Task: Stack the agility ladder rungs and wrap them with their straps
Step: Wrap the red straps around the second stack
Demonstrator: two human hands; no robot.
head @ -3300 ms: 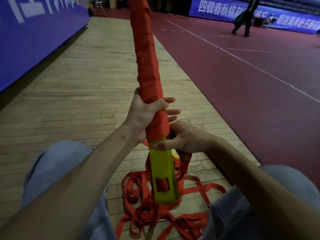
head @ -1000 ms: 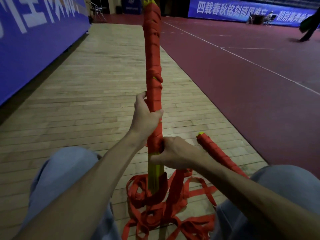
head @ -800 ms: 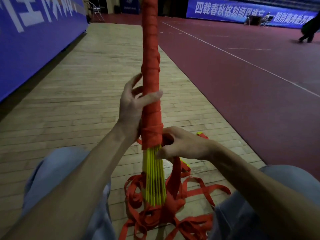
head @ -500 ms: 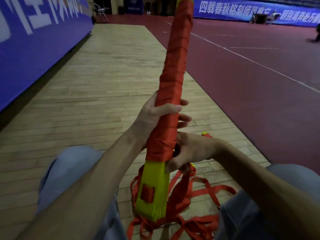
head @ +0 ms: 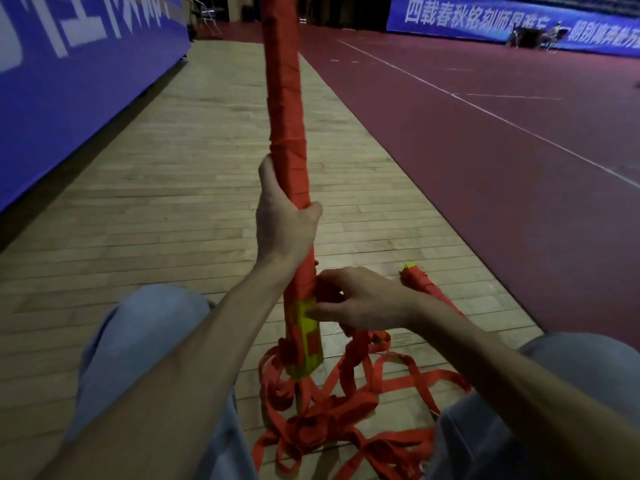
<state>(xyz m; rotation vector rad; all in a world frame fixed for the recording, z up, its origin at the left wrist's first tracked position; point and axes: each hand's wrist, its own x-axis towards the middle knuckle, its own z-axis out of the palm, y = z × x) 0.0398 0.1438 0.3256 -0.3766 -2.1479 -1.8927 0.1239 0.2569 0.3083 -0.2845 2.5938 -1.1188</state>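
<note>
A stack of yellow ladder rungs (head: pixel 306 344) stands nearly upright in front of me, most of its length bound in red strap wrapping (head: pixel 285 98). My left hand (head: pixel 282 220) grips the wrapped part at mid-height. Lower down, my right hand (head: pixel 360 299) holds the strap against the stack where the yellow starts. Loose red strap (head: pixel 332 417) lies tangled on the floor under the stack's lower end.
A second wrapped red bundle (head: pixel 426 289) lies on the wooden floor (head: pixel 156 202) behind my right wrist. My knees in blue jeans (head: pixel 138 341) frame the pile. A blue banner wall (head: pixel 69 81) runs along the left; red court surface (head: pixel 485 168) spreads to the right.
The stack has turned from showing its broad yellow face to nearly edge-on and stands more upright. My left hand has regripped higher up; my right hand stays at the wrap's lower edge.
</note>
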